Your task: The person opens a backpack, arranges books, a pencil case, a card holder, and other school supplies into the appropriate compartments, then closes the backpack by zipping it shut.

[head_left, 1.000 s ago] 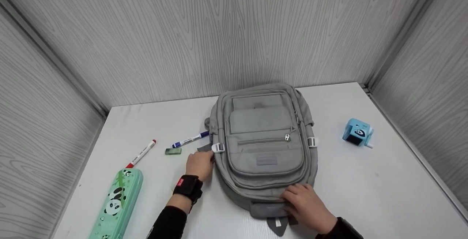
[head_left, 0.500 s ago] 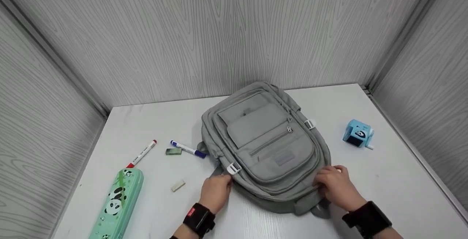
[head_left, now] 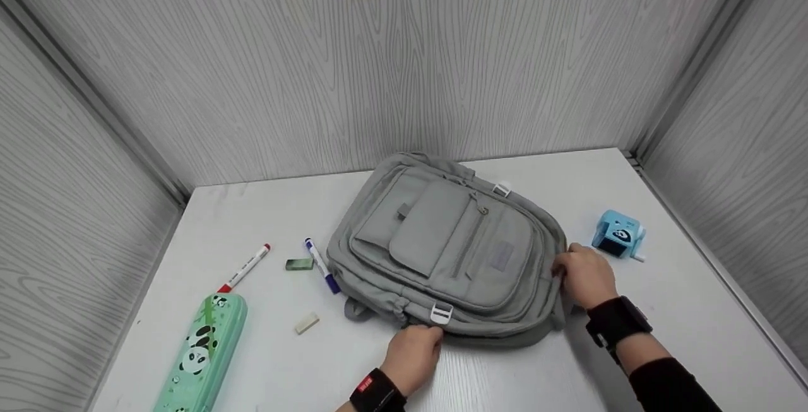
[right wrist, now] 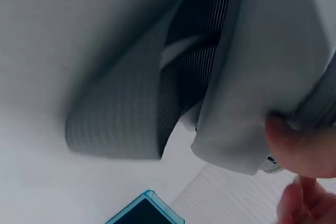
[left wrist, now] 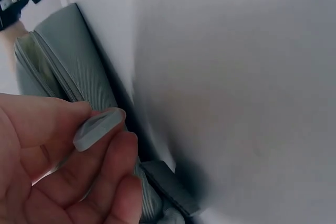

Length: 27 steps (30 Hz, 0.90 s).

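Observation:
A grey backpack [head_left: 416, 229] lies aslant on the table, front pocket up, its bottom end toward the right. My left hand [head_left: 413, 355] grips the near side by a white strap buckle [head_left: 441, 313]. In the left wrist view, a pale flat plastic piece [left wrist: 98, 129] sits between the thumb and fingers of that hand. My right hand [head_left: 587, 276] grips the bag's bottom edge at the right; in the right wrist view its thumb [right wrist: 302, 150] presses the grey fabric. A loose webbing strap [right wrist: 118, 100] hangs beside it.
A blue and white marker [head_left: 322, 265] lies right at the bag's left edge, near a green eraser [head_left: 299, 264]. A cream eraser [head_left: 307, 323], a red marker [head_left: 244, 268] and a green panda pencil case [head_left: 201, 355] are at left. A blue pencil sharpener [head_left: 618, 234] stands at right.
The backpack has turned anticlockwise from nearly upright in view, its bottom swinging right. Both hands moved with it, the right one farther back. The blue marker has swivelled at the bag's edge.

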Tool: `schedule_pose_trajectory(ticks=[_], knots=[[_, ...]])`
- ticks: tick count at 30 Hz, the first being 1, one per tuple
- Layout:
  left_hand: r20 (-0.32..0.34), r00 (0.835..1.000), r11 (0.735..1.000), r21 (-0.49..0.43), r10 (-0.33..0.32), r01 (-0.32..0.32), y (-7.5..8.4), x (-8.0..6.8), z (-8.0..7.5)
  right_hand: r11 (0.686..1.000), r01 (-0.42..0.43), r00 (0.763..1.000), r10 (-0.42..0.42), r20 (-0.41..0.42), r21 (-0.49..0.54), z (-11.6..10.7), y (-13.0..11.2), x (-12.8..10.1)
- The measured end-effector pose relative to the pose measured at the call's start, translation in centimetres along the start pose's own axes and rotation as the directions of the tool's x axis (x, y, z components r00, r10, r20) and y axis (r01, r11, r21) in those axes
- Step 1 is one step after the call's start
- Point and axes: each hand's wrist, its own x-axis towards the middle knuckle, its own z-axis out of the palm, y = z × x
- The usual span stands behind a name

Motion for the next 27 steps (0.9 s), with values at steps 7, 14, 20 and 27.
schedule_pose_trajectory(ticks=[7, 14, 20, 27], knots=[[-0.004, 1.000, 1.000, 0.001, 0.009, -0.009, 1.8, 0.4, 0.8, 0.997, -0.042, 0.999, 0.041, 0.026, 0.068, 1.1, -0.1, 2.6], [0.022, 1.000, 1.000, -0.018, -0.012, 0.012, 3.3, 1.0, 1.5, 0.980, -0.040, 0.999, 0.037, 0.020, 0.196, 1.7, 0.6, 4.4], [0.053, 0.998, 0.999, -0.004, -0.034, 0.034, 3.1, 1.2, 1.2, 0.975, -0.056, 0.998, 0.048, 0.042, 0.214, 1.5, 0.2, 3.9], [0.167, 0.984, 0.984, -0.156, -0.059, 0.085, 1.7, 0.9, -0.6, 0.963, -0.058, 0.986, 0.096, -0.134, 0.262, 1.0, -3.6, 1.4]])
